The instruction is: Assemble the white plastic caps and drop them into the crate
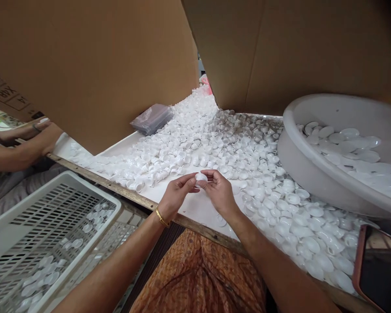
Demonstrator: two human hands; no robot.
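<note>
Between my two hands is a small round white plastic piece (pixel 201 177), held up just above the near part of the table. The fingertips of my left hand (pixel 174 195) pinch it from the left, and a gold bracelet circles that wrist. On the other side, my right hand (pixel 220 193) grips it with thumb and fingers. Its exact kind is too small to make out. Beyond and to the right of both hands spreads a thick heap of similar white plastic pieces (pixel 195 148), some cup-shaped, others flat and oval.
A large pale tub (pixel 299 161) at right holds flat white oval pieces. Lower left stands a slotted plastic crate (pixel 68 178) with some pieces inside. Cardboard panels (pixel 117 56) rise behind. A wrapped packet (pixel 152 118), a phone (pixel 378 269) and another person's arm (pixel 22 150) are visible.
</note>
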